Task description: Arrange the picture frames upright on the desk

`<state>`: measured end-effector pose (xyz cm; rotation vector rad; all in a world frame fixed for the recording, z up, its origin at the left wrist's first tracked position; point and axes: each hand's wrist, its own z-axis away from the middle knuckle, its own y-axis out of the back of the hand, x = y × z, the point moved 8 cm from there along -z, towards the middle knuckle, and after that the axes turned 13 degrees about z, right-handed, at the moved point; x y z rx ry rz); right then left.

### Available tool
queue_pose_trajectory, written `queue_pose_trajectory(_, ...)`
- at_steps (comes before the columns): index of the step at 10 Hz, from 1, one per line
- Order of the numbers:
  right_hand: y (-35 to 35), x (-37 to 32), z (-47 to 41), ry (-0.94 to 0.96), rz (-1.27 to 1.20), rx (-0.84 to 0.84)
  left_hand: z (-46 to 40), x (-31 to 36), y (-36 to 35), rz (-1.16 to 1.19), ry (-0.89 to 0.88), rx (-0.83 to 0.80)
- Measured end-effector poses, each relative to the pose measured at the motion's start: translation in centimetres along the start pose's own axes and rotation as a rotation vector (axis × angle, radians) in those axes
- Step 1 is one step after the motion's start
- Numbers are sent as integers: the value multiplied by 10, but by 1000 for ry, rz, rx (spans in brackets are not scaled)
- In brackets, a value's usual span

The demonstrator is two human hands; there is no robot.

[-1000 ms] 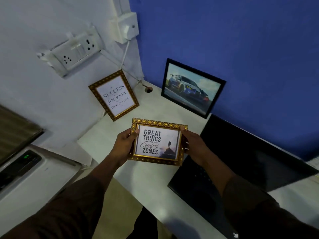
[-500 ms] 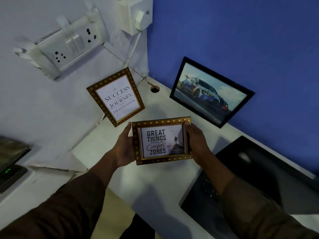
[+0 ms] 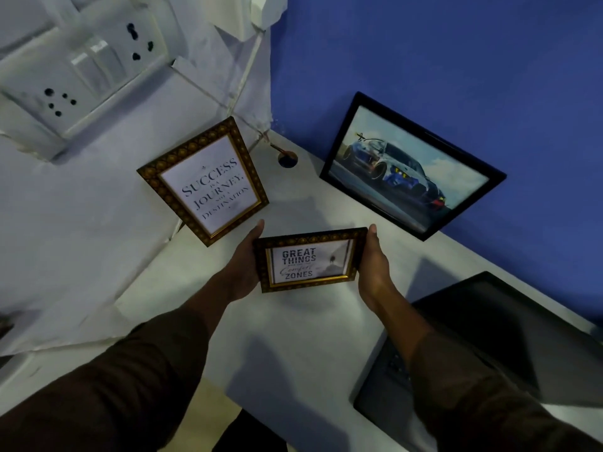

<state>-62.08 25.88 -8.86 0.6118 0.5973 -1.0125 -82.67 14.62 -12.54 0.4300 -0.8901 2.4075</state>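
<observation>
Head view: the left hand (image 3: pixel 243 265) and right hand (image 3: pixel 375 262) clasp the side edges of the small gold frame (image 3: pixel 308 260) near the counter (image 3: pixel 293 337) centre, evidently standing it; next, settle it at twelve o'clock and let go gently.

A dark laptop (image 3: pixel 509 337) lies open below a white wall socket panel (image 3: pixel 81 70).

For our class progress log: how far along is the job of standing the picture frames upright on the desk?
Done: the "Success" frame and the car picture lean upright against the walls. In hand: left hand and right hand hold the "Great Things" frame. Left: letting it stand on the desk.
</observation>
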Motion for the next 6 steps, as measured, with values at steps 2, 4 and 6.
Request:
queue_pose_trajectory(2,-6,5,0,28,80,10,-11,0,12,-78,-3,6)
queue_pose_trajectory(4,13,9,25,65,46,46,12,7,23,-20,-221,245)
queue_pose_trajectory(6,42,44,55,87,4,32,58,-24,44,64,-443,276)
